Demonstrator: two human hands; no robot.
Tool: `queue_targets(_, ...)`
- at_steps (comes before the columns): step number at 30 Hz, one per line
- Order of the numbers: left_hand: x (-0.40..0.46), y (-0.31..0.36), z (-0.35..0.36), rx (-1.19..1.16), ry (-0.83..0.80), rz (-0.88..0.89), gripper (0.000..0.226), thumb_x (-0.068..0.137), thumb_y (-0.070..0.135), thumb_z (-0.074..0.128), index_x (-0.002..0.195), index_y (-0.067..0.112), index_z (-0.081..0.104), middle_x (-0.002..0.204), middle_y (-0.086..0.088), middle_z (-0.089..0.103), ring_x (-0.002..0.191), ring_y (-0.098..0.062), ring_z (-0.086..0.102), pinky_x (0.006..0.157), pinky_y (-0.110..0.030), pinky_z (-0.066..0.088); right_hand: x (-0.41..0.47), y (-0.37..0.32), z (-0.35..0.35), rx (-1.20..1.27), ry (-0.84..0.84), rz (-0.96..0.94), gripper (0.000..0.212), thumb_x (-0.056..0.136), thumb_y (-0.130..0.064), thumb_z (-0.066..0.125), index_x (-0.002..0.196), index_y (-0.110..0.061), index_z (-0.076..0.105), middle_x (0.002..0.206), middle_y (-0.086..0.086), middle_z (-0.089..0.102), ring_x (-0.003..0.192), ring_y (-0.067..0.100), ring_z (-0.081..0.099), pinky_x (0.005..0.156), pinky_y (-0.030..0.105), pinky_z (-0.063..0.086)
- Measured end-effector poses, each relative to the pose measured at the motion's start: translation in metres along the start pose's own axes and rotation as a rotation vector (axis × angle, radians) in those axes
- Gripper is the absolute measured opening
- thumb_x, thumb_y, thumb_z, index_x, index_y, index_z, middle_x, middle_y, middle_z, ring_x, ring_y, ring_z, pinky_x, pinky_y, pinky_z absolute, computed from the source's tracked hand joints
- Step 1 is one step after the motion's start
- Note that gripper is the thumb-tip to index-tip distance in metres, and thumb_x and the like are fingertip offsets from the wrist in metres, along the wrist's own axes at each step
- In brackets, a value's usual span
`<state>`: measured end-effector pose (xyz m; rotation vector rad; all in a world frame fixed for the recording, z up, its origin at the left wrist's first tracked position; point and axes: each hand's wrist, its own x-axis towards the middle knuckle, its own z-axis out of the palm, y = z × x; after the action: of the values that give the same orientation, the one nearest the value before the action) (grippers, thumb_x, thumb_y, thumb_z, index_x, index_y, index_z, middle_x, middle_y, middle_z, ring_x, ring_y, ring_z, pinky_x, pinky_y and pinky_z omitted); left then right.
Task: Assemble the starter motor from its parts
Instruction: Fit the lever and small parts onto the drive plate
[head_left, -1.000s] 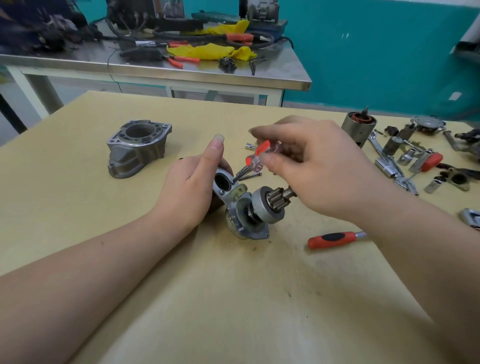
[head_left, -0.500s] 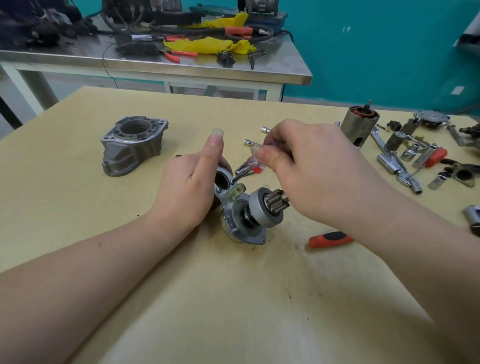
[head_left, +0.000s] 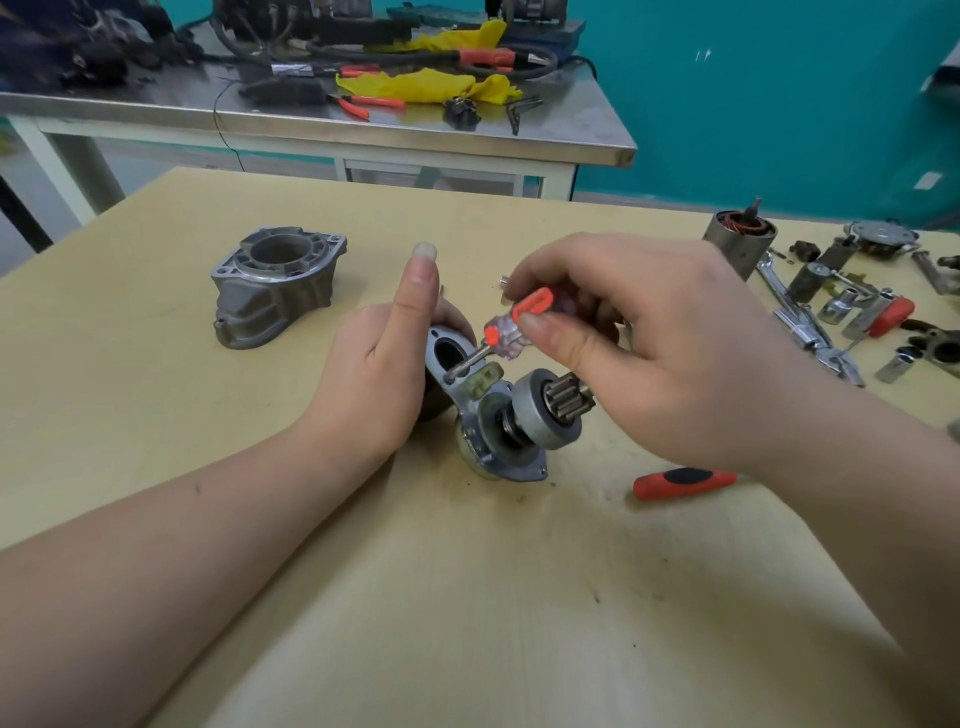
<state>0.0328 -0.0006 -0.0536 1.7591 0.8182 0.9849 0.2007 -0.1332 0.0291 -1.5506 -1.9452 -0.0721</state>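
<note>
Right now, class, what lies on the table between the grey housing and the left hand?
Nothing: in the head view, bare tabletop separates the grey housing from the left hand.

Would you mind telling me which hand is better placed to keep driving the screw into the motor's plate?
The right hand: it already pinches the screwdriver, whose tip sits on the plate. The left hand grips the motor body behind it, steadying it.

Count on my bench: one partly built starter assembly, one loose nose housing, one armature. One small screwdriver, one red-handled tool. Sockets at right: too cluttered to count.
</note>
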Motion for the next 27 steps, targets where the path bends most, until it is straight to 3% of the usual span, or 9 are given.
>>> queue_targets(6, 0.0009, -0.0011, -0.0008, -0.001, -0.002, 0.013, 0.083, 0.098, 0.081, 0.022, 0.076, 0.024, 0.077, 0.068, -0.001, 0.073, 0.069, -0.014, 0.066, 0.073, -0.038, 0.044, -0.0006, 0.0013, 0.003, 0.007, 0.005, 0.005, 0.016, 0.099, -0.025, 0.064, 0.112, -0.019, 0.072, 0.086, -0.015, 0.065, 0.081, 0.003, 0.059, 0.071, 0.017, 0.045)
queue_targets(16, 0.0007, 0.0013, 0.0002, 0.015, 0.019, -0.025, 0.083, 0.092, 0.086, 0.021, 0.075, 0.026, 0.077, 0.066, 0.003, 0.072, 0.066, -0.011, 0.065, 0.071, -0.037, 0.042, -0.0008, 0.0049, -0.0007, -0.001, 0.016, 0.006, 0.018, 0.1, -0.023, 0.064, 0.114, -0.016, 0.072, 0.089, -0.013, 0.065, 0.081, 0.008, 0.059, 0.073, 0.025, 0.049)
queue_targets(23, 0.0002, 0.0004, -0.0004, -0.002, 0.014, -0.006, 0.081, 0.095, 0.083, 0.024, 0.076, 0.024, 0.077, 0.069, -0.003, 0.074, 0.07, -0.016, 0.067, 0.074, -0.041, 0.048, -0.0021, 0.0024, 0.0045, 0.016, 0.035, -0.02, 0.015, 0.099, -0.02, 0.066, 0.112, -0.015, 0.072, 0.087, -0.019, 0.062, 0.081, -0.001, 0.058, 0.073, 0.015, 0.046)
queue_targets(27, 0.0003, 0.0002, 0.0003, 0.013, 0.029, -0.007, 0.081, 0.095, 0.083, 0.023, 0.075, 0.026, 0.077, 0.069, -0.001, 0.074, 0.068, -0.012, 0.066, 0.073, -0.04, 0.047, -0.0019, 0.0039, 0.004, 0.012, 0.034, 0.014, 0.016, 0.099, -0.023, 0.065, 0.111, -0.016, 0.072, 0.085, -0.013, 0.064, 0.079, 0.007, 0.058, 0.071, 0.02, 0.047)
